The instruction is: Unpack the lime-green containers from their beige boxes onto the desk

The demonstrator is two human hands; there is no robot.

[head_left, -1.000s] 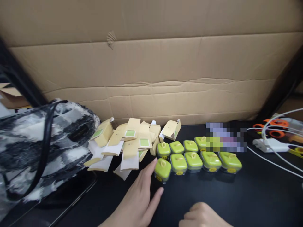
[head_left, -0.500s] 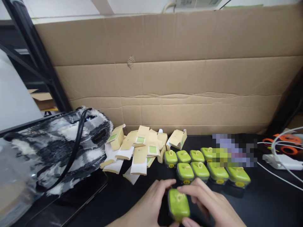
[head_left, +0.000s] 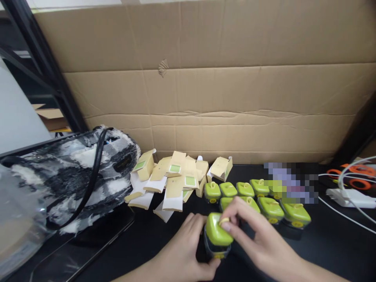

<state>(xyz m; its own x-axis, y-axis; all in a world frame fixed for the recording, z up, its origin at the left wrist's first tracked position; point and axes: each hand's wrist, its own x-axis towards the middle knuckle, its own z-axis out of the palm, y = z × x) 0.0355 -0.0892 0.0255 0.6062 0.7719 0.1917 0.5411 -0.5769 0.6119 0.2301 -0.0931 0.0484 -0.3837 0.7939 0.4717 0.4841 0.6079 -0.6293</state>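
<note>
A small square container with a green lid (head_left: 214, 232) and a dark see-through base (head_left: 216, 252) is in front of me, low in the middle of the view. My left hand (head_left: 185, 244) wraps round the base from the left, its thumb near the front corner. Thumb and forefinger of my right hand (head_left: 260, 237) pinch the yellow loop (head_left: 224, 221) on top of the lid. The lid sits raised and tilted over the base, with a dark gap between them. Behind, similar green-lidded containers (head_left: 295, 213) stand in two rows, partly hidden by my right hand.
Opened cardboard boxes (head_left: 174, 188) lie piled behind my left hand. A shaggy grey bag (head_left: 82, 172) with a black strap fills the left. White cables, a white adapter (head_left: 349, 197) and orange-handled scissors (head_left: 360, 184) lie right. A cardboard sheet (head_left: 205, 94) stands behind.
My right hand has gone from resting its fingers on the container's edges to pinching the lid's loop. The lid has risen off the base. The view has tilted down slightly.
</note>
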